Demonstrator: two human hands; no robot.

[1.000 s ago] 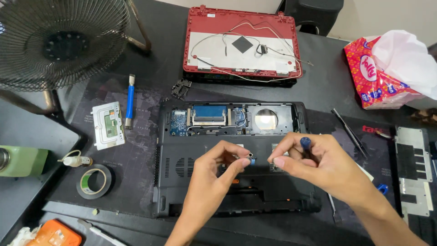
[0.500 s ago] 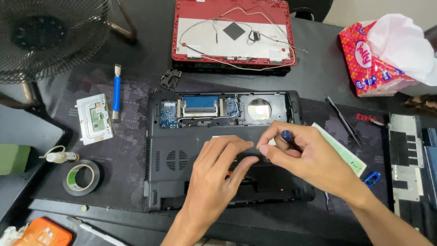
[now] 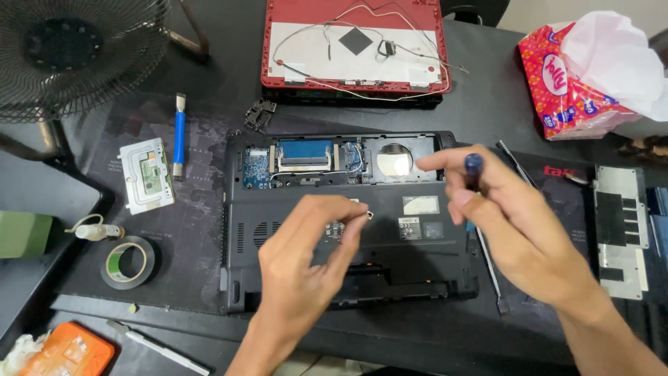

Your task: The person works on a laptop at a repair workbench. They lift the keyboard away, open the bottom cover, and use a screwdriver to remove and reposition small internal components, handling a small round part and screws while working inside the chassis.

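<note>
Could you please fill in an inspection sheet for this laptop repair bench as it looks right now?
Surface: dark desk mat on a black table.
Job's things: black laptop base, underside up, top bay uncovered; blue-capped screwdriver.
Clutter: tape roll, blue-handled tool, touchpad module, tissue pack.
Grippers: left hand pinches a tiny part in its fingers; right hand holds the screwdriver.
Cables: loose wires on the red lid.
Surroundings: fan at far left.
</note>
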